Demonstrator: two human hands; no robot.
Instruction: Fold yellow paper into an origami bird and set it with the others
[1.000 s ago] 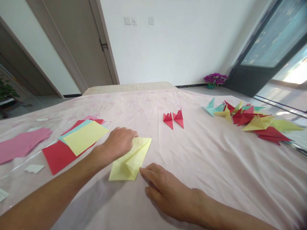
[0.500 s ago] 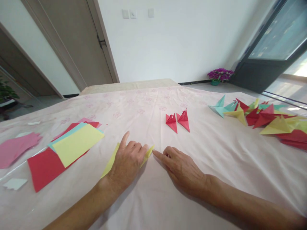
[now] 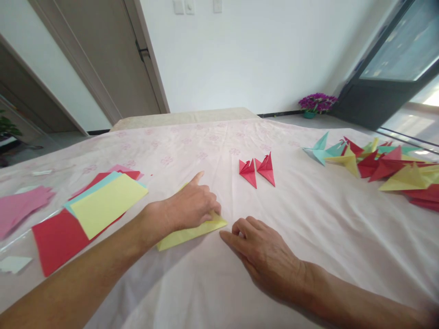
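A folded piece of yellow paper (image 3: 185, 236) lies on the cloth in front of me, its narrow point to the right. My left hand (image 3: 190, 203) rests across it, fingers bent down and pressing near the pointed end, one finger sticking out away from me. The hand hides the paper's middle and far part. Just right of the point, my right hand (image 3: 262, 256) lies on the cloth with its index finger stretched out and the others loosely bent. It holds nothing, and its fingertip is slightly apart from the paper. Two red paper cranes (image 3: 256, 172) stand beyond my hands.
To the left lie yellow sheets (image 3: 109, 201) over blue and red sheets (image 3: 61, 237), pink paper (image 3: 24, 208) and white scraps (image 3: 15, 263). Several folded cranes in yellow, red and green (image 3: 384, 164) are heaped at the right. A pale flowered cloth (image 3: 192, 146) covers the table.
My left hand has moved to the right and turned, baring the paper's near edge. The paper has turned slightly, its point shifting right. My right hand has dropped back a little towards me.
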